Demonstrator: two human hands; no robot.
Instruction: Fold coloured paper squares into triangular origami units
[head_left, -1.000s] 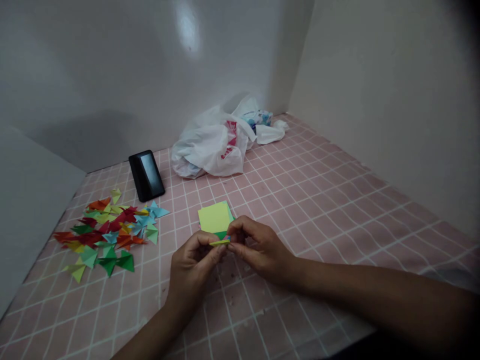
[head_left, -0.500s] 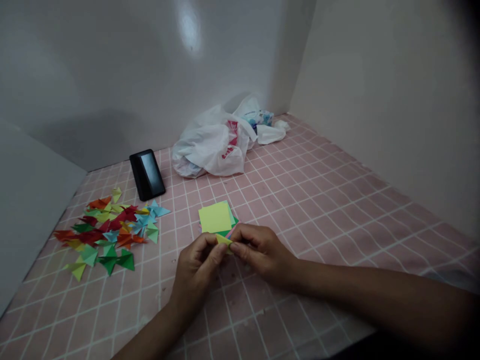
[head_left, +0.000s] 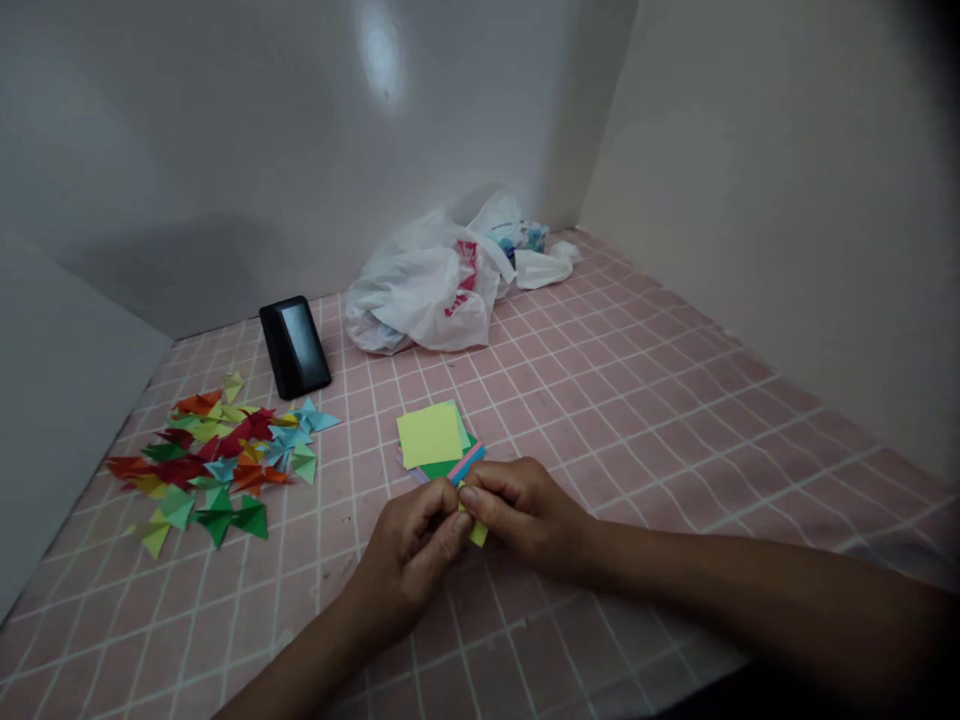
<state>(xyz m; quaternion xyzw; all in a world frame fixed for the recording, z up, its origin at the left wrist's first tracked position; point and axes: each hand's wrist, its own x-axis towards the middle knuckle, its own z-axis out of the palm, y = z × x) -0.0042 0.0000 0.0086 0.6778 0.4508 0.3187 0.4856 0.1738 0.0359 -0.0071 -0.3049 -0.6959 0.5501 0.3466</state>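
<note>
Between the fingertips of both hands is a small folded piece of yellow paper (head_left: 478, 532), mostly hidden by the thumbs. My left hand (head_left: 420, 550) pinches it from the left, and my right hand (head_left: 517, 510) pinches it from the right, with the thumbs nearly meeting. One yellow end sticks out below the fingers. Just beyond the hands lies a stack of square coloured papers (head_left: 431, 436), a yellow sheet on top and green, blue and pink edges showing underneath.
Many folded paper shapes (head_left: 217, 450) in red, orange, yellow, green and blue lie heaped at the left. Behind them a black phone-like device (head_left: 296, 348) leans back. White plastic bags (head_left: 427, 285) rest by the wall. A pink checked cloth (head_left: 637, 420) covers the surface.
The yellow paper has turned, so its end now points down toward me rather than lying across the fingers. My left hand has shifted slightly right, and the thumbs are closer together.
</note>
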